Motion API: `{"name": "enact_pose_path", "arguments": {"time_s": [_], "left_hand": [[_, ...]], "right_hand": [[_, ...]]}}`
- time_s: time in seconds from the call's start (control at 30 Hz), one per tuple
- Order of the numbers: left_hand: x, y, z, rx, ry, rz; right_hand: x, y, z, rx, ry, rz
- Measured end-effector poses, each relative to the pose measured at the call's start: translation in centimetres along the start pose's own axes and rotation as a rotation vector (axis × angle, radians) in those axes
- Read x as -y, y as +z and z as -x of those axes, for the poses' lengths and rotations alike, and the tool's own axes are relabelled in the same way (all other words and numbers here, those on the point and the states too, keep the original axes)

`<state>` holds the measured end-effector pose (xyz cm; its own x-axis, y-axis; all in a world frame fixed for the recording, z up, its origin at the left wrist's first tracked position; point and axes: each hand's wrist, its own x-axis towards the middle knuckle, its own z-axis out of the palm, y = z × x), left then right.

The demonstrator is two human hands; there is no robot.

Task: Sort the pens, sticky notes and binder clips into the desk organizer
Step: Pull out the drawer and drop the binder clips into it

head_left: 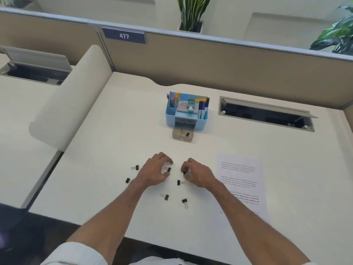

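A light blue desk organizer (170, 119) stands mid-desk, with pens upright in its side slots and sticky notes in the middle. Its clear drawer (176, 138) is pulled out in front and holds one black binder clip (186, 134). My left hand (154, 173) pinches a black binder clip (168, 169) just above the desk. A second small black binder clip (184, 172) is pinched in the fingertips of my right hand (198, 174). Several more black clips lie around my hands, such as one binder clip (136, 167) to the left and one binder clip (165, 197) nearer me.
A printed paper sheet (242, 188) lies at the right of my hands. An open cable hatch (267, 115) is set into the desk at the back right. Beige partition walls close the back and left; the desk's front edge runs under my forearms.
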<state>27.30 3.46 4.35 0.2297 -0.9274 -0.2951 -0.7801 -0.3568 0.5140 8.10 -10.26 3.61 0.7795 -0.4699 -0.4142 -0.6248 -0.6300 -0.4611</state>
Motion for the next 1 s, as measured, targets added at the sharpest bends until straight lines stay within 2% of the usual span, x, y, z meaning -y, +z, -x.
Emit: {"name": "enact_pose_path", "arguments": {"time_s": [0.23, 0.43, 0.77, 1.0], "left_hand": [[0.2, -0.4, -1.3, 0.023, 0.008, 0.0], [0.5, -1.3, -2.9, -0.042, -0.008, 0.074], [0.1, -4.8, -7.7, -0.258, 0.049, 0.077], [-1.2, -5.1, -11.5, -0.301, 0.026, -0.027]], "right_hand": [[-0.4, -3.1, -2.2, -0.282, 0.203, -0.302], [0.9, -5.9, -6.2, -0.521, 0.33, -0.422], [2.9, -6.0, -11.2, -0.565, 0.479, -0.337], [2.1, -5.9, -11.0, -0.622, 0.47, -0.346]]}}
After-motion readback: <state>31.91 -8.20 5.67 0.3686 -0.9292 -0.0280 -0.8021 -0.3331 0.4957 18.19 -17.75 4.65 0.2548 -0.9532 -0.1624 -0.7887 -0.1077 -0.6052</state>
